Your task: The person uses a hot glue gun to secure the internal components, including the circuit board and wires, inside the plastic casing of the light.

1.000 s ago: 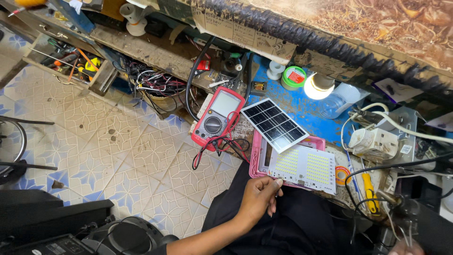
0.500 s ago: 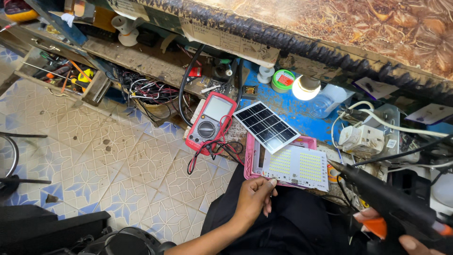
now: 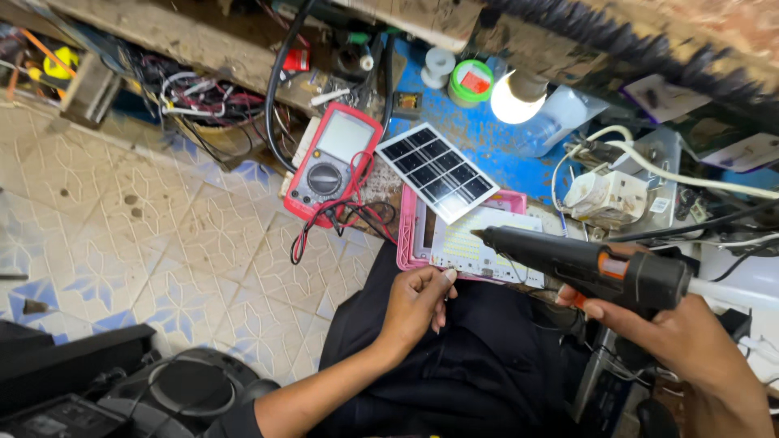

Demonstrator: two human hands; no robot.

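My right hand [image 3: 682, 341] grips a black hot glue gun [image 3: 584, 264] with an orange trigger, its nozzle pointing left over a white LED panel [image 3: 479, 239] that lies in a pink frame [image 3: 403, 235]. My left hand [image 3: 418, 300] pinches the near edge of that pink frame, over my dark-clothed lap. A small blue solar panel [image 3: 438, 170] rests tilted on the frame's far corner.
A red multimeter [image 3: 333, 162] with red and black leads lies left of the panel. A lit bulb [image 3: 511, 97], a green tape roll [image 3: 469, 81] and a white power adapter [image 3: 608, 199] with cables sit on the blue bench top. Patterned floor tiles lie at left.
My right hand has brought the glue gun in from the lower right until its nozzle is above the LED panel. My left hand stays at the frame's edge.
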